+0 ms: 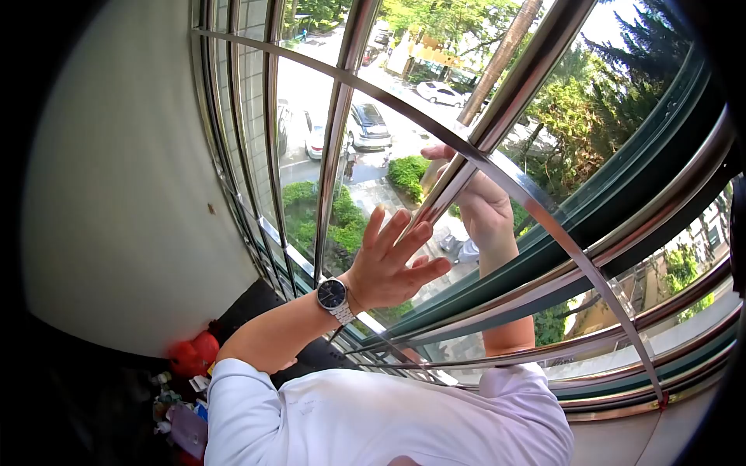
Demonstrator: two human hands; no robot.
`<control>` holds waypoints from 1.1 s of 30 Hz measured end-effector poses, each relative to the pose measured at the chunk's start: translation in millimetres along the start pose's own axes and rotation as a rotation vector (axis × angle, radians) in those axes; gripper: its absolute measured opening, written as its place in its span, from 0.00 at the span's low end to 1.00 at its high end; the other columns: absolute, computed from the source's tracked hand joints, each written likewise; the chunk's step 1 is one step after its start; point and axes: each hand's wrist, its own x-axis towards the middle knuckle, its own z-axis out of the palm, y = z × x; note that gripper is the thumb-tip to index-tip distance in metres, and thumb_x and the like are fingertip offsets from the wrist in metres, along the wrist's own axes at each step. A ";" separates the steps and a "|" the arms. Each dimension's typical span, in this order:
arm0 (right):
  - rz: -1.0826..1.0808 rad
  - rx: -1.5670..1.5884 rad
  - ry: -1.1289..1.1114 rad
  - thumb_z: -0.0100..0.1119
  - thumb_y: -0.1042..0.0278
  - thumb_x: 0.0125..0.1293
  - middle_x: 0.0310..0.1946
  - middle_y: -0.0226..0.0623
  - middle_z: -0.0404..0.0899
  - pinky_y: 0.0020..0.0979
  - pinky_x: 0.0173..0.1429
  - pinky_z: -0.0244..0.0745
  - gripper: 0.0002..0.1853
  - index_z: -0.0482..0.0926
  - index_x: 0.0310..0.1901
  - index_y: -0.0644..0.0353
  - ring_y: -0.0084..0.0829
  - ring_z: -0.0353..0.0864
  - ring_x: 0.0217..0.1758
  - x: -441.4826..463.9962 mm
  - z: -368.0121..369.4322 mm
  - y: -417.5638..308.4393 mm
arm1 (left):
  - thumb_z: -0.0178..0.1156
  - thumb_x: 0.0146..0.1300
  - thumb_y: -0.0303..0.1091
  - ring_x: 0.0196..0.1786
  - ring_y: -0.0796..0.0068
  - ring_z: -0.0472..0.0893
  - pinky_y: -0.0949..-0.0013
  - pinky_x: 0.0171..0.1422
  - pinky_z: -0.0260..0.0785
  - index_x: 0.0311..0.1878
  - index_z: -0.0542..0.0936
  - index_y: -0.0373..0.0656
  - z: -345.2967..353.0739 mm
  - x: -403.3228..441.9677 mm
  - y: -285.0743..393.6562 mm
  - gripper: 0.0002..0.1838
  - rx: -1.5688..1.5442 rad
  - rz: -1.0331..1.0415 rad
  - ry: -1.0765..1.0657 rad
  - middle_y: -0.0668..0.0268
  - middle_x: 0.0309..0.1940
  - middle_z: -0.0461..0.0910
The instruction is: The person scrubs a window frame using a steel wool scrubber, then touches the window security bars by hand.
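My left hand point(399, 262), with a dark-faced watch point(332, 294) on its wrist, is raised with its fingers spread and nothing in it. Its fingertips are close to a shiny metal window bar point(444, 192); whether they touch it I cannot tell. On the far side of that bar is my right hand point(483, 208), its forearm passing behind the lower rails. The right fingers are bent, and the bar covers part of them. Something pale point(432, 172) shows by those fingers, too unclear to name.
Upright metal bars point(334, 155) and a curved cross strip point(404, 113) form a grille. Green-edged window frames point(606, 210) run along the right. A pale wall point(124, 179) stands left, with a red item point(194, 355) below it. Outside are parked cars point(368, 126) and bushes point(408, 175).
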 end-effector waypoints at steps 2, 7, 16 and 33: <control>0.086 0.074 0.124 0.44 0.87 0.65 0.60 0.51 0.74 0.39 0.64 0.70 0.21 0.79 0.57 0.69 0.41 0.74 0.62 -19.6 5.9 2.3 | 0.48 0.72 0.32 0.81 0.49 0.51 0.36 0.80 0.38 0.75 0.59 0.75 -1.0 0.5 1.4 0.32 -0.013 -0.022 0.022 0.60 0.80 0.52; -0.352 0.035 -0.066 0.44 0.89 0.66 0.61 0.50 0.73 0.34 0.56 0.69 0.27 0.78 0.64 0.59 0.34 0.74 0.49 -26.6 8.4 -8.6 | 0.49 0.72 0.32 0.81 0.49 0.51 0.36 0.80 0.38 0.76 0.58 0.76 -2.9 3.4 2.2 0.33 -0.008 -0.026 0.008 0.60 0.80 0.51; -0.264 0.033 -0.002 0.43 0.92 0.62 0.61 0.47 0.74 0.34 0.57 0.68 0.30 0.77 0.64 0.62 0.33 0.73 0.50 -23.7 9.9 -12.2 | 0.50 0.73 0.34 0.81 0.50 0.50 0.38 0.81 0.37 0.75 0.60 0.77 -3.2 6.1 1.9 0.31 0.016 -0.017 0.017 0.61 0.80 0.52; -0.207 0.265 0.037 0.48 0.91 0.61 0.58 0.41 0.80 0.30 0.66 0.66 0.25 0.80 0.59 0.66 0.30 0.74 0.60 -27.2 24.4 -13.9 | 0.51 0.71 0.31 0.80 0.49 0.52 0.39 0.81 0.37 0.73 0.64 0.76 -4.5 5.0 2.2 0.32 0.003 -0.020 0.009 0.61 0.78 0.56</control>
